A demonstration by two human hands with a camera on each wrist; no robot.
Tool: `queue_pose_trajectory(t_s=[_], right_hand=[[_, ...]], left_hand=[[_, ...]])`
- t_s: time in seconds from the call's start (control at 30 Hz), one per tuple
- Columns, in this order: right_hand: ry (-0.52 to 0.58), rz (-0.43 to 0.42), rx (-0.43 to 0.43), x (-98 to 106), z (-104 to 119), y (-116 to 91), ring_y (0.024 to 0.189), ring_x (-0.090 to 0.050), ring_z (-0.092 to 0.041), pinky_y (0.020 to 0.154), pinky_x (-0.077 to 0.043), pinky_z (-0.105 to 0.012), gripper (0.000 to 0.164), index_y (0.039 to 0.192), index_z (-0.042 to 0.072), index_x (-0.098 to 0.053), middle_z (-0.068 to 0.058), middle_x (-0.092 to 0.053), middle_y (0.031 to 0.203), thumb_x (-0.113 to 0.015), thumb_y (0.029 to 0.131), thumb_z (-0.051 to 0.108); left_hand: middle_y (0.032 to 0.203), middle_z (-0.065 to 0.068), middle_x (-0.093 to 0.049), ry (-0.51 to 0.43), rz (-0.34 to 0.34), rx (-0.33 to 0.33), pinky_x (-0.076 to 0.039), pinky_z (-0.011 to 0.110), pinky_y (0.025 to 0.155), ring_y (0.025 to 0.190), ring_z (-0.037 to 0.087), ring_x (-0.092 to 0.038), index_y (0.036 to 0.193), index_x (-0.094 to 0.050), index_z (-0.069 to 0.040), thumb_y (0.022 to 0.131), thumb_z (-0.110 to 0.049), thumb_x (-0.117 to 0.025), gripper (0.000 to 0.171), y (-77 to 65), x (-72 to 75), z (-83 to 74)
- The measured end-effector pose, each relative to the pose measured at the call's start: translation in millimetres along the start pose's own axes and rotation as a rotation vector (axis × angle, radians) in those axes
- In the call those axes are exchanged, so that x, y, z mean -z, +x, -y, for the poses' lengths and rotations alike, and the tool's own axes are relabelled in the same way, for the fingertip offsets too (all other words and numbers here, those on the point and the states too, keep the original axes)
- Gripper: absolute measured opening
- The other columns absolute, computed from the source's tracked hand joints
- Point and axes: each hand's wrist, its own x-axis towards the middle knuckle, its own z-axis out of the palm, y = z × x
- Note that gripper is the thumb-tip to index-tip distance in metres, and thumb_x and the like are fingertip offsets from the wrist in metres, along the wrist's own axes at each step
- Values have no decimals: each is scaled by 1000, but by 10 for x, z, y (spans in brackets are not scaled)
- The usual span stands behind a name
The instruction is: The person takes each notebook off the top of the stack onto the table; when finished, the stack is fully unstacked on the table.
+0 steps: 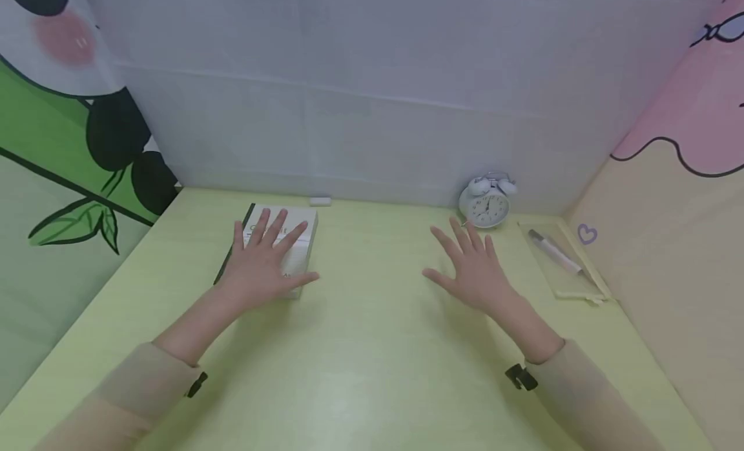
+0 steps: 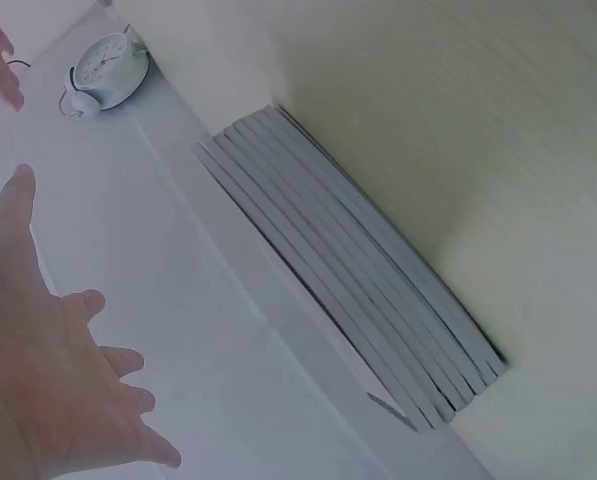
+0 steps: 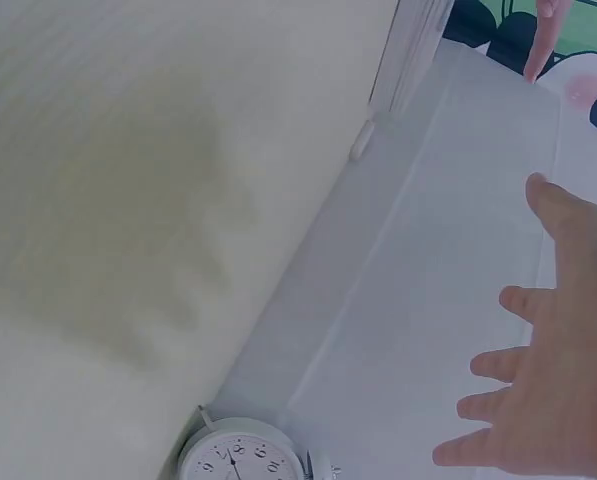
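Observation:
My left hand [image 1: 258, 267] hovers palm down with spread fingers, overlapping a white-covered stack of thin books [image 1: 302, 244] in the head view. From the left wrist, the layered grey edges of the stack [image 2: 348, 265] show, well apart from the left hand [image 2: 53, 350]. Nothing is in its grasp. My right hand [image 1: 476, 270] is likewise raised over the table with fingers spread, holding nothing. Just beyond its fingertips stands a white twin-bell alarm clock [image 1: 487, 204]. The right wrist view has the clock [image 3: 240, 455] at the bottom edge, cut off.
At the table's right side lies a shallow clear tray [image 1: 543, 270] with a white pen-like tool [image 1: 555, 252] in it. A small white block [image 1: 320, 201], eraser-like, sits at the back edge. A pale curtain [image 1: 378, 115] rises behind the table [image 1: 372, 347]; printed cloths hang on both sides.

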Motion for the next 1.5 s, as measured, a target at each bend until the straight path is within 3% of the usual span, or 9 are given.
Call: queue_pose_trajectory(t_s=[0.27,0.5,0.73,0.97,1.07,1.17,1.27,1.5], right_hand=[[33,-45,45,184,175,247,144,-1,-36,112,-12,-58,79,152,26,-17,-15,-8,158,-48,89,62],[171,-2,44,157,384,515,146,0,-29,111,-19,-56,81,152,25,-15,-9,-3,159,-51,89,60],[365,57,31,-62,683,765,145,-11,-30,107,-29,-56,83,152,25,-15,-5,-4,159,-55,87,58],[489,110,86,-320,1030,966,145,-13,-25,113,-22,-47,86,153,20,-13,-6,-9,159,-60,87,51],[550,129,118,-433,1147,1055,144,-15,-22,115,-19,-41,86,152,16,-15,-6,-14,158,-63,88,45],[594,156,129,-543,1245,1139,144,-18,-21,115,-19,-37,85,152,14,-16,-6,-19,157,-65,88,40],[621,189,104,-653,1330,1202,143,-21,-21,114,-21,-35,86,152,14,-16,-5,-21,156,-66,87,38],[812,343,-58,-902,1515,1266,135,-38,-23,107,-34,-40,93,153,16,-13,-6,-30,153,-70,83,40]], left_hand=[[159,10,4,-6,-39,-3,13,66,104,144,32,14,153,-12,-29,78,-79,-44,95,47,99,315],[159,12,1,-64,-32,9,11,67,104,144,35,12,153,-12,-25,77,-75,-52,99,97,67,631],[157,18,-5,-116,-21,15,9,66,106,144,39,5,153,-13,-20,75,-69,-61,104,82,-37,885],[154,25,-10,-157,29,48,-2,66,108,140,46,-8,153,-8,-16,73,-65,-67,110,95,-166,1150],[155,25,-9,-258,62,79,-9,68,105,139,47,-10,153,-6,-17,72,-60,-71,113,105,-253,1302],[156,22,-7,-418,100,109,-12,68,104,139,48,-9,153,-3,-19,71,-55,-75,116,107,-333,1437],[157,21,-7,-519,137,122,-14,67,105,140,47,-8,153,-1,-19,71,-52,-77,116,112,-384,1524],[155,22,-12,-555,223,151,-13,67,105,140,47,-8,153,-3,-15,72,-55,-74,115,136,-429,1573]])
